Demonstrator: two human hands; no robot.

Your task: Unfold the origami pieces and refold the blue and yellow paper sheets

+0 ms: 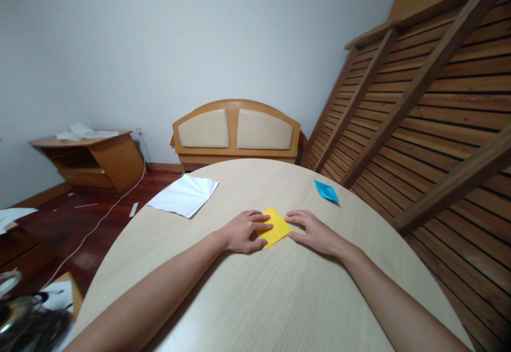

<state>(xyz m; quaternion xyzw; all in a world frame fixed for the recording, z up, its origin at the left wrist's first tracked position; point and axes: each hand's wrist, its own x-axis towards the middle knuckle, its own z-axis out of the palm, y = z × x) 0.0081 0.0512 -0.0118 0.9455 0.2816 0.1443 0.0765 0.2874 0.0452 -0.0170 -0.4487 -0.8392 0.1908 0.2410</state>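
A small folded yellow paper (277, 225) lies flat on the round pale wooden table (255, 299). My left hand (244, 231) rests on the paper's left side, with fingers spread and pressing it down. On the paper's right edge my right hand (313, 231) lies flat, fingertips touching it. Neither hand lifts the paper.
A folded blue paper (326, 190) lies at the table's far right. A creased white sheet (184, 195) hangs over the far left edge. A slatted wooden frame (431, 107) leans close on the right. Beyond stand a wooden headboard (236, 131) and a low cabinet (91, 160).
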